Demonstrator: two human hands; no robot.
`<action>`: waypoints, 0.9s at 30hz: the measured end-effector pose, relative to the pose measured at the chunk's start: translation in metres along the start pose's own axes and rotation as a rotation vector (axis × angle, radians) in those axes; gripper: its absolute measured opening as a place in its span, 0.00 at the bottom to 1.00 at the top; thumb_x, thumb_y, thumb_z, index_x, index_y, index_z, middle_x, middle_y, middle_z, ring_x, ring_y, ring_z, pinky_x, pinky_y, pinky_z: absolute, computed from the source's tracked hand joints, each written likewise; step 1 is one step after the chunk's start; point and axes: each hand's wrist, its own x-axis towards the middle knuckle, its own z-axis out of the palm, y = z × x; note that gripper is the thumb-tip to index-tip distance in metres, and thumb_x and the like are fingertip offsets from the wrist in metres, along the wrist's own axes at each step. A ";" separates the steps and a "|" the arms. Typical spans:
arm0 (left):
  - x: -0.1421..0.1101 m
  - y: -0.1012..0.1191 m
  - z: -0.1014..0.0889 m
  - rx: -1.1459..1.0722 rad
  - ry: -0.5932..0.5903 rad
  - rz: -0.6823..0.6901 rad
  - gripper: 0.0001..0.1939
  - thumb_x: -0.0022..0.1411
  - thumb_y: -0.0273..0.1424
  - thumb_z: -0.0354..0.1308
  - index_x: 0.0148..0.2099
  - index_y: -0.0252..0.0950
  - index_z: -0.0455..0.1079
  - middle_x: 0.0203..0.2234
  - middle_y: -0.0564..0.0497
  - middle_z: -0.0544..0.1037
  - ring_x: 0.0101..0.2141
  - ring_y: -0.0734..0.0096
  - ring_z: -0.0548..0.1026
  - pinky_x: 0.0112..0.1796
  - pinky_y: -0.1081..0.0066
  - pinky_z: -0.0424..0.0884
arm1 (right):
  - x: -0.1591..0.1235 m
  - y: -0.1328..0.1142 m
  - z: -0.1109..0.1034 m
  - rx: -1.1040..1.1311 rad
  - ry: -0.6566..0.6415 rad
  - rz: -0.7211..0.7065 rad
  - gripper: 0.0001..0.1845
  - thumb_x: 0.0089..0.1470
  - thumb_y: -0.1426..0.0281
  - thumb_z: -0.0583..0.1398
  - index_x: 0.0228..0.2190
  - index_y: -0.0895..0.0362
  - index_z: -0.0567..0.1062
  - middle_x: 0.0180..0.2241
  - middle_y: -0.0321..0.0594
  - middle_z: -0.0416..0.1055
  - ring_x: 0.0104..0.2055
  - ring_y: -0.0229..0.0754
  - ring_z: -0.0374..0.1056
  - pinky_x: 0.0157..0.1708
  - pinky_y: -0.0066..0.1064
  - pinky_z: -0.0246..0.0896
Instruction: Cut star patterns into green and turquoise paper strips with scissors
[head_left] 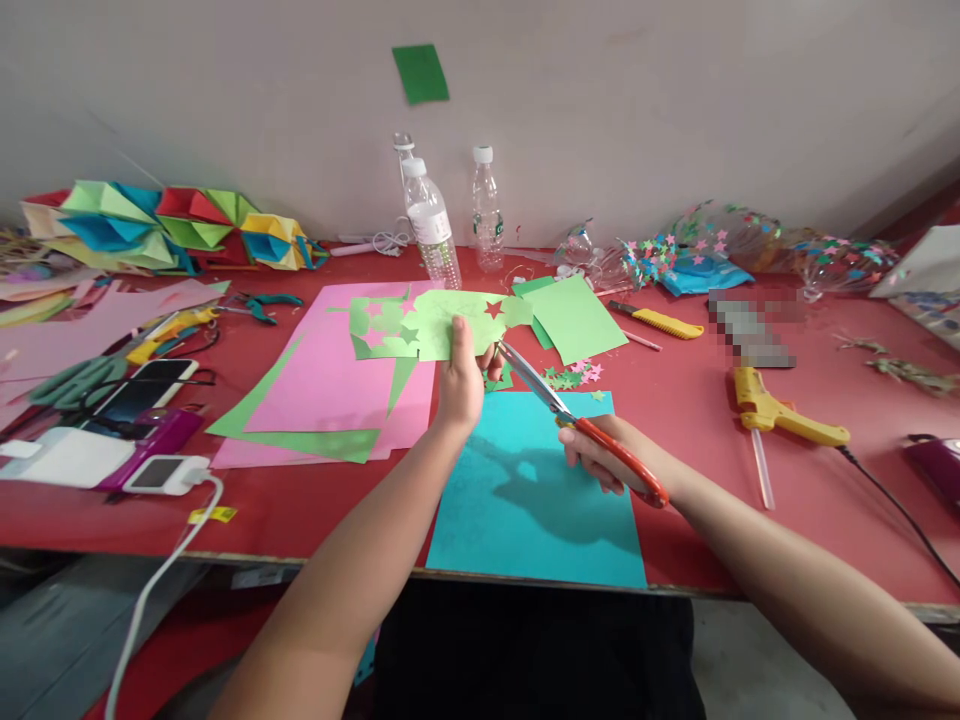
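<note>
My left hand (465,375) pinches a strip of light green paper (439,312) with star-shaped holes in it, thumb in front. In my right hand (615,450) is a pair of scissors (536,382) with red handles, its blades pointing up and left to the lower edge of the strip. Whether the blade tips touch the paper I cannot tell. Below my hands lies a blue sheet of paper (517,520). Small green and pink paper stars (574,376) are heaped just beyond the sheet. Light green sheets (581,320) lie behind the stars.
Pink sheets (337,370) lie to the left, near phones (146,390) and a white cable (165,560). Plastic bottles (431,225) stand by the wall. To the right are a yellow utility knife (667,322), a yellow glue gun (784,412) with its cord, and bags of stars (656,262).
</note>
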 end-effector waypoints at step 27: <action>0.002 0.007 -0.001 -0.106 -0.260 -0.005 0.16 0.57 0.41 0.61 0.26 0.34 0.75 0.20 0.52 0.74 0.22 0.77 0.68 0.28 0.73 0.67 | 0.001 0.006 -0.003 0.064 0.050 -0.082 0.31 0.53 0.40 0.54 0.22 0.55 0.66 0.08 0.28 0.56 0.12 0.32 0.55 0.18 0.27 0.58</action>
